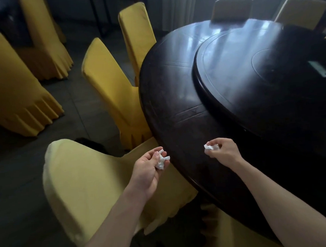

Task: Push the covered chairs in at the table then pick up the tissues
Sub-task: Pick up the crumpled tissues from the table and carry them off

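Item 1. Loose covered chairs [9, 85], far left: yellow slip-covers with pleated skirts, standing well apart from the table and belonging, by the look of it, to another setting.

Item 2. Three covered chairs at the table's left rim. The far chair [135, 31] and the middle chair [108, 79] stand with their backs close against the table edge. The nearest chair [82, 183] is paler and its seat runs under the rim below the hands.

Item 3. Left hand [151, 166], over the nearest chair, just off the table edge. Forearm reaching forward, palm turned up and inward, fingers loosely curled around a crumpled white tissue [161, 160] held against the fingertips.

Item 4. Round dark table [168, 96] with a raised turntable [251, 76] on top (glossy, reflecting window light). No further tissues visible on the near surface; a pale flat item far right is too dim to identify.

Item 5. Right hand [223, 151], over the table's near edge. Wrist level, knuckles up, thumb and forefinger pinching a second tissue wad [210, 147].

Risks, as judged: the left grip is slack, so the wad could slip onto the chair or the floor if the hand tilts. Reaching for more with both hands full could shed a wad. Scraps on the dark floor would be easy to miss.
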